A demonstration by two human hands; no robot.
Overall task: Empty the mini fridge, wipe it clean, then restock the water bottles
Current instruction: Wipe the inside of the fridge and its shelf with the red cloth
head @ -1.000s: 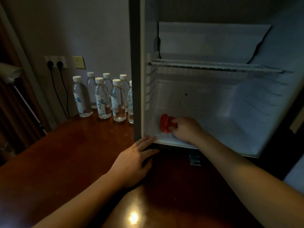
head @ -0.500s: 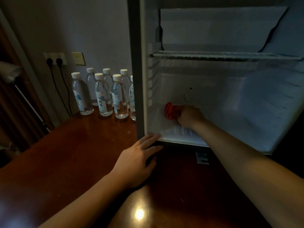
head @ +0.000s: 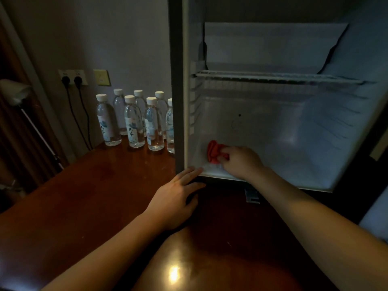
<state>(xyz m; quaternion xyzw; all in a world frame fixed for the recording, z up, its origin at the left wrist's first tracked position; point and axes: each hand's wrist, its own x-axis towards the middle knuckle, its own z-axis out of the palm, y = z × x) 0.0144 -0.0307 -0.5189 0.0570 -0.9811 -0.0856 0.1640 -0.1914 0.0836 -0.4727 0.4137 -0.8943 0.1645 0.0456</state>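
Inside the mini fridge (head: pixel 294 127), at the near-left corner of its floor, the right hand (head: pixel 241 161) held a bunched red cloth (head: pixel 215 151), its grip closed around the fabric and pressing it down on the white liner. Fingers of the left hand (head: pixel 174 203) lay straight and relaxed, holding nothing, palm on the wooden worktop (head: pixel 84 196) with the fingertips touching the fridge's lower front edge. No bottles stood in the cabinet, and the wire shelf (head: pixel 273 77) above was bare, so emptying looked done and wiping was the step in hand. Water bottles (head: pixel 134 122) waited in a cluster on the worktop just left of the fridge, against the wall. Next, the cloth probably needed carrying across the rest of the floor, the side walls and the shelf before any restocking.
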